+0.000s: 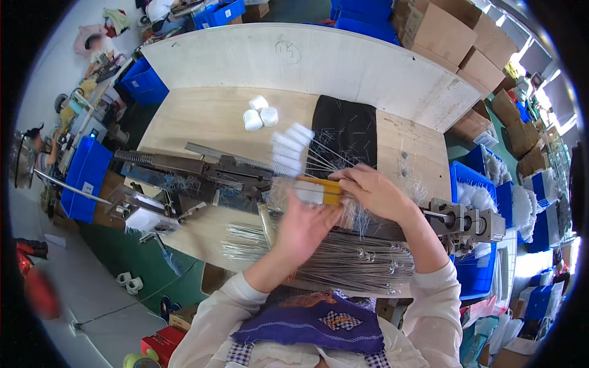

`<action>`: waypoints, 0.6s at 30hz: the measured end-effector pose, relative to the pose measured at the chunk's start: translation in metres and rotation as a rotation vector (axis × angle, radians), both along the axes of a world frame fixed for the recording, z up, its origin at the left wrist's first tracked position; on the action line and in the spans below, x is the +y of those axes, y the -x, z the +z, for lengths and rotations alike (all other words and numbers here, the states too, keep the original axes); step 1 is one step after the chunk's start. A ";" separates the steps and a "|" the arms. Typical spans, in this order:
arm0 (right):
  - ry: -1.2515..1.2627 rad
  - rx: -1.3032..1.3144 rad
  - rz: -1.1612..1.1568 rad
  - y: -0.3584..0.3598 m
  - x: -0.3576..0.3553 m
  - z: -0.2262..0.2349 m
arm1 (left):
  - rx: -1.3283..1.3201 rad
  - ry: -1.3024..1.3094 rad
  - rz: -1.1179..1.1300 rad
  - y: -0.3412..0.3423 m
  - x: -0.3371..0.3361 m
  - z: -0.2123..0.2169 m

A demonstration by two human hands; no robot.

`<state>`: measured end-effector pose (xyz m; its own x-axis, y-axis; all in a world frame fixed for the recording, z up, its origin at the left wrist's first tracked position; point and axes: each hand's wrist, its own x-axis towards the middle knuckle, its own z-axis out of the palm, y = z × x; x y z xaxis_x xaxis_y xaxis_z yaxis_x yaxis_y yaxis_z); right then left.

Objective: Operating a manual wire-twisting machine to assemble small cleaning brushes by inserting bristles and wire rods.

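A yellow piece [332,191] with a white bristled part [310,192] along it lies between my hands over the bench. My right hand [374,191] is closed at its right end, the fingers bent together; what they pinch is hidden. Just below and left, my left hand [302,226] is smeared by motion, its thumb and fingers apart next to the white part. Several white brushes with wire stems [294,147] lie fanned out beyond my hands. Below them, a thick layer of twisted wire stems [350,260] spreads along the near side.
A dark metal machine [227,175] spans the bench at left, and a metal clamp unit [469,222] stands at right. Three white rolls [260,113] and a black mat [345,132] lie farther back. Blue bins [475,264] hold white brushes. A white board [307,64] edges the bench.
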<state>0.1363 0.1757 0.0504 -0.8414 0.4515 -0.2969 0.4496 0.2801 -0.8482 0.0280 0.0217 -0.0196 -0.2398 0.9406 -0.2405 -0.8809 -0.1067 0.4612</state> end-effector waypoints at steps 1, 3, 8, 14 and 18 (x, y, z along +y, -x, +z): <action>-0.407 -0.006 -0.007 -0.006 0.005 -0.005 | -0.091 -0.082 0.029 0.011 -0.004 0.006; -0.860 -0.063 -0.105 -0.013 0.010 -0.002 | -0.281 -0.175 0.006 0.026 -0.012 0.023; -0.981 0.312 0.085 0.009 -0.043 -0.003 | -0.300 -0.163 0.060 0.026 -0.011 0.018; -0.763 0.408 -0.077 0.045 -0.036 -0.003 | -0.220 -0.083 0.126 0.025 -0.022 0.014; -0.735 0.305 0.110 0.041 -0.025 -0.001 | -0.193 -0.068 0.119 0.027 -0.021 0.014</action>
